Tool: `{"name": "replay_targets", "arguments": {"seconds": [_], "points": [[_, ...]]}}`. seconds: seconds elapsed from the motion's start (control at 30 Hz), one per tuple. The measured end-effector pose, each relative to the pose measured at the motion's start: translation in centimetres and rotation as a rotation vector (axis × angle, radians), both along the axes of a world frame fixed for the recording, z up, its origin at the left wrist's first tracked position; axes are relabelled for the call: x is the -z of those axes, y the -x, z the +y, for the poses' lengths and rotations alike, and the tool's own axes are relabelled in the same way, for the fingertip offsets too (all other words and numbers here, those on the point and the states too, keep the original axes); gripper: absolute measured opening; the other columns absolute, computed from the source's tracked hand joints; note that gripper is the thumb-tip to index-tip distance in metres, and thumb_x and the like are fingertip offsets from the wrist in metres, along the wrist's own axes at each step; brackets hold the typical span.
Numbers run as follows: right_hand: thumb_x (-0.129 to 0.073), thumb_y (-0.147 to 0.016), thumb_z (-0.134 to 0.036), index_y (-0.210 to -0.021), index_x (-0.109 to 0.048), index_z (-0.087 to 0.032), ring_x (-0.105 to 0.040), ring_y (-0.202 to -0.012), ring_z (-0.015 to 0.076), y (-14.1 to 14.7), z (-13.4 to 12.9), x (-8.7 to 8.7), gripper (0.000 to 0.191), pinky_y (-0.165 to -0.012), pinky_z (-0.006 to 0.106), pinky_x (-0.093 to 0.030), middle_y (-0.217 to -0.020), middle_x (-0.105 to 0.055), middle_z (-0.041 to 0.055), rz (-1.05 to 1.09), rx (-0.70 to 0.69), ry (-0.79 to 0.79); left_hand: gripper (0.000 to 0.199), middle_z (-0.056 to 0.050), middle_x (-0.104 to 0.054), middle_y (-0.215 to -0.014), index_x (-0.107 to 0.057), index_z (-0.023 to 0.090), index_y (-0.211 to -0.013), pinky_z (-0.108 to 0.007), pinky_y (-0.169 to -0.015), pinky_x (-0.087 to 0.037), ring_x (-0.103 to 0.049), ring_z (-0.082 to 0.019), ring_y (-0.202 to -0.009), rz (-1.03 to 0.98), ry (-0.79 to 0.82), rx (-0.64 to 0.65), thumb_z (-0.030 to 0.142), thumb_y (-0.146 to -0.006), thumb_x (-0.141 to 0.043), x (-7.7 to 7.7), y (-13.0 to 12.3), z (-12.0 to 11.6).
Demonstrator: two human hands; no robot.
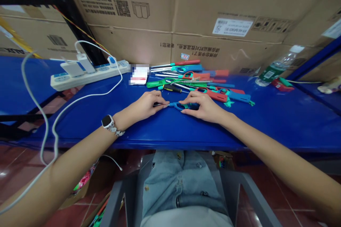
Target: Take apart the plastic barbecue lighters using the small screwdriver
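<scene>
A blue lighter (175, 105) with a finger loop and a thin metal tube lies level between my hands, low over the blue table. My left hand (151, 105) pinches its tube end between thumb and fingers. At its handle end, my right hand (201, 107) grips it, partly covering the body, with some green showing at the trigger. Just beyond my hands is a pile of long lighters in red, blue and green (210, 94), their metal tubes mostly pointing left. A black and yellow screwdriver (172, 88) rests at the near side of the pile.
A white power strip (89, 75) with plugs and looping cables is on the left. Behind the pile stand large cardboard boxes (149, 35). A plastic bottle (277, 67) and a small red box (282, 84) are at the right. The blue table's (160, 143) front edge is near my lap.
</scene>
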State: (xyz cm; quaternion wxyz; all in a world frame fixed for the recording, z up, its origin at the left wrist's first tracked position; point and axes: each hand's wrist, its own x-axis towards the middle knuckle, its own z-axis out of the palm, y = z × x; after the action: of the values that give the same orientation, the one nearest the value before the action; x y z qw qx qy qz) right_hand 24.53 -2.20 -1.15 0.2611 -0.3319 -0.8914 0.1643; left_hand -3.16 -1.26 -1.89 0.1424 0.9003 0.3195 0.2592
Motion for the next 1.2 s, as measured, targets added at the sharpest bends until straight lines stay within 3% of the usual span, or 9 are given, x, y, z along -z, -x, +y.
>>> {"name": "replay_targets", "arguments": {"seconds": [0.23, 0.37, 0.5, 0.7, 0.9, 1.0, 1.2], "points": [[-0.076, -0.088, -0.028, -0.111, -0.077, -0.019, -0.063, -0.094, 0.0217, 0.3, 0.0, -0.5, 0.025, -0.088, 0.040, -0.051, -0.100, -0.065, 0.0073, -0.040, 0.025, 0.063, 0.030, -0.006, -0.061, -0.088, -0.074, 0.023, -0.119, -0.034, -0.079, -0.050, -0.060, -0.020, -0.084, 0.077, -0.081, 0.034, 0.029, -0.103, -0.050, -0.4, -0.1, -0.5], [-0.076, -0.088, -0.028, -0.111, -0.076, -0.019, -0.062, -0.093, 0.0217, 0.3, 0.0, -0.3, 0.024, -0.088, 0.041, -0.050, -0.099, -0.064, 0.0073, -0.021, 0.023, 0.062, 0.035, -0.008, -0.060, -0.091, -0.075, 0.021, -0.117, -0.036, -0.082, -0.050, -0.059, -0.021, -0.085, 0.176, -0.150, 0.058, 0.029, -0.105, -0.043, -0.7, -0.2, -1.0], [-0.076, -0.088, -0.028, -0.109, -0.076, -0.020, -0.062, -0.093, 0.0220, 0.3, 0.0, -0.1, 0.023, -0.088, 0.042, -0.050, -0.099, -0.064, 0.0072, -0.011, 0.028, 0.060, 0.033, -0.010, -0.063, -0.103, -0.074, 0.019, -0.117, -0.036, -0.082, -0.051, -0.061, -0.022, -0.093, 0.225, -0.208, 0.026, 0.034, -0.103, -0.049, -0.9, -0.6, -1.4], [-0.077, -0.087, -0.027, -0.110, -0.076, -0.020, -0.061, -0.094, 0.0228, 0.5, 0.0, 0.2, 0.024, -0.090, 0.043, -0.050, -0.099, -0.064, 0.0072, 0.000, 0.045, 0.057, 0.025, -0.008, -0.065, -0.095, -0.075, 0.017, -0.094, -0.031, -0.070, -0.049, -0.063, -0.020, -0.083, 0.250, -0.119, -0.049, 0.039, -0.095, -0.064, -1.3, -2.2, 0.0], [-0.073, -0.090, -0.030, -0.115, -0.074, -0.017, -0.061, -0.094, 0.0220, 0.2, -0.1, 0.2, 0.028, -0.090, 0.041, -0.050, -0.101, -0.065, 0.0084, -0.007, 0.047, 0.025, 0.028, -0.009, -0.064, -0.098, -0.077, 0.017, -0.103, -0.032, -0.075, -0.050, -0.064, -0.019, -0.082, 0.243, -0.131, -0.010, 0.035, -0.101, -0.055, -1.1, -2.3, 0.4], [-0.052, -0.102, -0.028, -0.113, -0.071, -0.017, -0.063, -0.099, 0.0217, -0.1, -0.2, -0.5, 0.024, -0.093, 0.038, -0.049, -0.105, -0.067, 0.0097, -0.108, 0.051, 0.011, 0.034, -0.010, -0.063, -0.096, -0.077, 0.015, -0.107, -0.033, -0.076, -0.052, -0.063, -0.020, -0.083, 0.252, -0.150, 0.000, 0.035, -0.103, -0.049, -1.0, -2.2, 0.0], [-0.037, -0.106, -0.048, -0.112, -0.064, -0.015, -0.066, -0.087, 0.0282, 0.6, -0.7, -1.6, 0.043, -0.074, 0.037, -0.046, -0.100, -0.071, 0.0158, -0.529, 0.329, -0.084, 0.041, -0.010, -0.063, -0.094, -0.078, 0.014, -0.107, -0.033, -0.075, -0.053, -0.061, -0.019, -0.082, 0.245, -0.204, 0.015, 0.037, -0.105, -0.044, -0.8, -2.2, -0.1]]}}
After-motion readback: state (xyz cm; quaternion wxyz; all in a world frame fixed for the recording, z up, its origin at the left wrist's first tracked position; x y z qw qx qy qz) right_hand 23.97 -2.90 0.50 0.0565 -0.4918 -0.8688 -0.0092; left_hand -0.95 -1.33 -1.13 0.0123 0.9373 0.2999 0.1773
